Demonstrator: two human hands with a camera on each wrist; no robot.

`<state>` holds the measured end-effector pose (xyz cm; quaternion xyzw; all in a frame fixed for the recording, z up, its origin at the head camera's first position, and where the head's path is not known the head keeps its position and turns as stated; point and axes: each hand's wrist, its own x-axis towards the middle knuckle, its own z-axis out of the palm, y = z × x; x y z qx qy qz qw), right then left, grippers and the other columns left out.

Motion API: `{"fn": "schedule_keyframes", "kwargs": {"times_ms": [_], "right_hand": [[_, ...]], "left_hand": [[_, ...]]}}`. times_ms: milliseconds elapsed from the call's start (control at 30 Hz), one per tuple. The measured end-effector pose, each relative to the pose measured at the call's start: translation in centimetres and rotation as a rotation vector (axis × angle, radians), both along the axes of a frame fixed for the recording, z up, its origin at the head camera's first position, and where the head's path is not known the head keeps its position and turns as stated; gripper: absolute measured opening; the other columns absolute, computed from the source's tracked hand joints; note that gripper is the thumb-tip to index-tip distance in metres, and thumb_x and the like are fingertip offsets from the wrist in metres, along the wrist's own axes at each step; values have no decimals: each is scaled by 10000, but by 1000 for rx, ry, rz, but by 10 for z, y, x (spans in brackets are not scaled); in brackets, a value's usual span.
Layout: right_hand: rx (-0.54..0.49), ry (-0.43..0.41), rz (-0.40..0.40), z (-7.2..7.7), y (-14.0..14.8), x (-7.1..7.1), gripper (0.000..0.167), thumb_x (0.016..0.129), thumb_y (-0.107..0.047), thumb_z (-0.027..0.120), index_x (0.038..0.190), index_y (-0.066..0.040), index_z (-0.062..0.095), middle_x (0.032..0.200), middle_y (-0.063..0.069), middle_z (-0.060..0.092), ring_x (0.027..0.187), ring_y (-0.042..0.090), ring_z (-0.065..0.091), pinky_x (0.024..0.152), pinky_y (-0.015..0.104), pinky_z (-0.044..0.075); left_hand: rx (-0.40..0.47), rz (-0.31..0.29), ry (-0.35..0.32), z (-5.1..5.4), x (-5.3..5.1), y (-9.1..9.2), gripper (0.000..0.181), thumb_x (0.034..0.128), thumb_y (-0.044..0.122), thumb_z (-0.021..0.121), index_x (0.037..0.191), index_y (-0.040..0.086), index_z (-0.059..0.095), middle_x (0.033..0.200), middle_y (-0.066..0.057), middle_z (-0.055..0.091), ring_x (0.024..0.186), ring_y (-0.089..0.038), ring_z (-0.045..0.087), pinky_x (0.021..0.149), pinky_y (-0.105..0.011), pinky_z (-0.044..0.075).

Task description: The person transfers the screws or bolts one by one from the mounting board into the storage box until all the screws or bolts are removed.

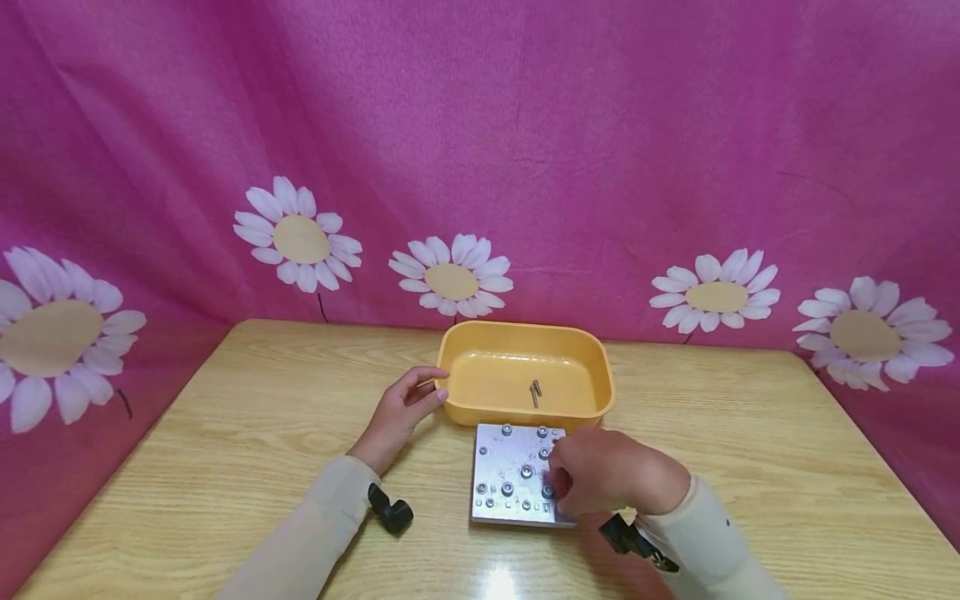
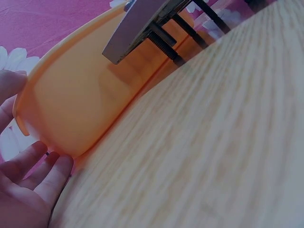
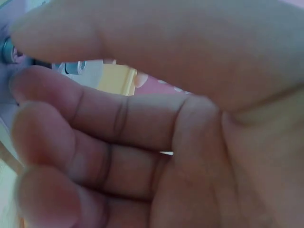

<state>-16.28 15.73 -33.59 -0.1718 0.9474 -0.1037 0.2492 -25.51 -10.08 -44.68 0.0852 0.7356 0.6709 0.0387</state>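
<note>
My left hand touches the left end of the yellow bin, fingers loosely extended; in the left wrist view the fingers of the left hand rest along the end wall of the bin. A metal plate with several socket-head screws lies in front of the bin. My right hand is over the plate's right side. The right wrist view shows the thumb and index fingertips of the right hand around a screw head, with the other fingers curled. The hand hides part of the plate in the head view.
Two loose screws lie inside the bin. Threaded shanks stick out below the plate in the left wrist view. The wooden table meets a pink curtain with printed daisies behind.
</note>
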Motion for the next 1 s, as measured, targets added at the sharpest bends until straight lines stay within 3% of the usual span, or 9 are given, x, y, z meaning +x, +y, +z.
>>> {"fn": "schedule_keyframes", "kwargs": {"times_ms": [200,433,1000], "right_hand": [[36,37,19,1,-2,4,196,731,-111,767,676,-217,612,646,-48,556,646,134,495,588,284,405],[61,163,109,-4,-3,7,244,679,-116,759,588,-224,560,564,-73,509,569,109,445,519,271,359],[78,136,76,-2,-6,8,243,689,-125,785,603,-202,571,575,-52,517,566,119,442,522,279,349]], "left_hand": [[-7,-4,-8,0,-1,-1,266,927,217,660,1190,201,623,1335,20,507,1273,-193,485,1055,-314,415],[-23,-29,-40,26,16,0,343,929,246,660,1243,125,591,1378,-34,481,1314,-251,447,1078,-330,390],[-26,-31,-27,28,17,1,353,929,252,659,1245,111,590,1365,-39,492,1309,-249,453,1074,-324,394]]}}
